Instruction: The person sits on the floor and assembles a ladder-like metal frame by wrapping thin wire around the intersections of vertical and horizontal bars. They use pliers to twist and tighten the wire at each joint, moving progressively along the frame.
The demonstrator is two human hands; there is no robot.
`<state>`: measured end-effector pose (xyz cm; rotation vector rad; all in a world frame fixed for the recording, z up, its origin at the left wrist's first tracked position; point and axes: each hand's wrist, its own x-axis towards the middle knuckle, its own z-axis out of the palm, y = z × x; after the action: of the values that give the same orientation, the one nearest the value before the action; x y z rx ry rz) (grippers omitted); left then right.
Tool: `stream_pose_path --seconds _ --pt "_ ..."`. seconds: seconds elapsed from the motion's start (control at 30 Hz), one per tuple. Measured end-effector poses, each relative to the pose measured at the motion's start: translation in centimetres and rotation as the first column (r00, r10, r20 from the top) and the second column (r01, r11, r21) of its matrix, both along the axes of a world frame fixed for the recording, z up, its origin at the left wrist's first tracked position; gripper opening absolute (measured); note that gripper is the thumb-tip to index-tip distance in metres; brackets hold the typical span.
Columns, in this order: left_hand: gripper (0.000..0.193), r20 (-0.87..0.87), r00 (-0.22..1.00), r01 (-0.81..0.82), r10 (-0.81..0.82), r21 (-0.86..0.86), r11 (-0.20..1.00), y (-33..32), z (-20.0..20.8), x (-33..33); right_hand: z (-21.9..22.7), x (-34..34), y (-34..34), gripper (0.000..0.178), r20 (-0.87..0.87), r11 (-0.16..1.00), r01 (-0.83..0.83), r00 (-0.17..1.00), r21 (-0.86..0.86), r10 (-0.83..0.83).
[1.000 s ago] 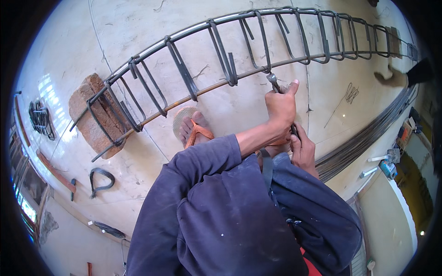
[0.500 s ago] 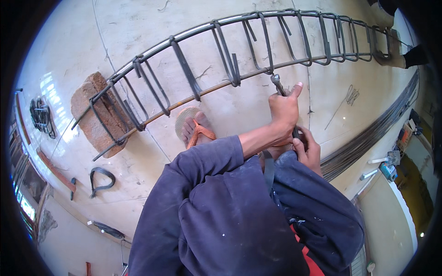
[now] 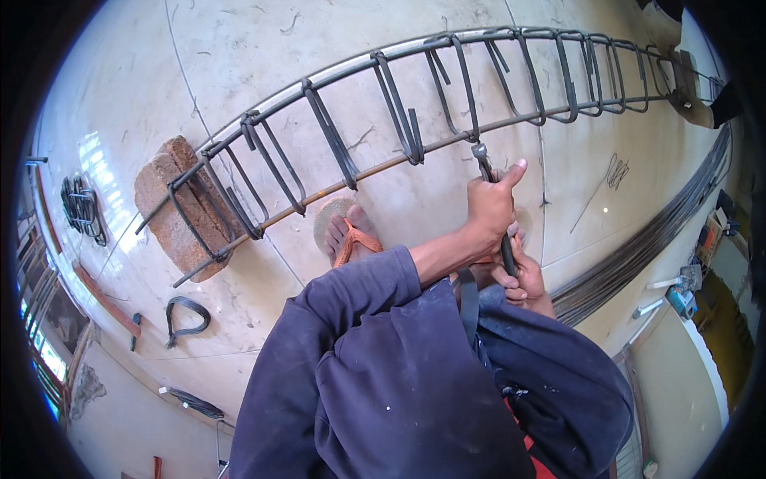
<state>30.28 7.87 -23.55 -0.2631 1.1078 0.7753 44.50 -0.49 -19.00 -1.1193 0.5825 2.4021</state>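
A long rebar cage (image 3: 375,169), made of bars with square stirrups round them, curves across the floor in front of me. My left hand (image 3: 490,209) is closed round a pair of dark metal pincers (image 3: 482,160), thumb stretched out to the right. The pincers' jaws point away from me, just short of the cage's near bar beside a stirrup corner. My right hand (image 3: 523,275) has its fingers bent at the lower end of the pincers' handles (image 3: 508,255). Whether it also holds something small is hidden.
A brown block (image 3: 171,211) supports the cage's left end. A bundle of long rods (image 3: 638,254) lies at right. Loose tie wire (image 3: 613,172), a wire coil (image 3: 188,318) and stacked stirrups (image 3: 82,209) lie on the floor. My sandalled foot (image 3: 351,231) is close to the cage.
My right hand has shifted slightly down and left, and its fingers have curled in at the handle end. More of the handle shows between the hands. The whole view has shifted slightly.
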Motion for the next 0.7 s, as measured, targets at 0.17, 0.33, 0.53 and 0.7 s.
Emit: stream_pose_path --seconds 0.17,0.33,0.53,0.7 --pt "0.043 -0.285 0.958 -0.001 -0.001 -0.006 1.0 0.3 0.5 1.7 0.1 -1.8 -1.1 0.051 0.912 0.398 -0.833 0.409 0.385 -0.025" --pt "0.044 -0.362 0.93 0.069 -0.067 -0.005 0.998 0.8 1.6 0.9 0.9 -1.3 0.3 0.046 0.857 0.499 -0.786 0.494 0.366 0.149" --pt "0.036 -0.141 0.99 0.031 -0.01 0.149 0.988 -0.9 1.1 -0.6 -2.7 1.2 -1.6 0.056 -0.293 0.996 0.088 0.952 -0.016 -0.089" --pt "0.038 -0.17 0.978 0.14 -0.122 0.096 0.986 -1.5 -0.1 -0.8 -1.1 -0.2 -0.4 0.059 0.475 0.848 -0.478 0.815 0.229 0.331"
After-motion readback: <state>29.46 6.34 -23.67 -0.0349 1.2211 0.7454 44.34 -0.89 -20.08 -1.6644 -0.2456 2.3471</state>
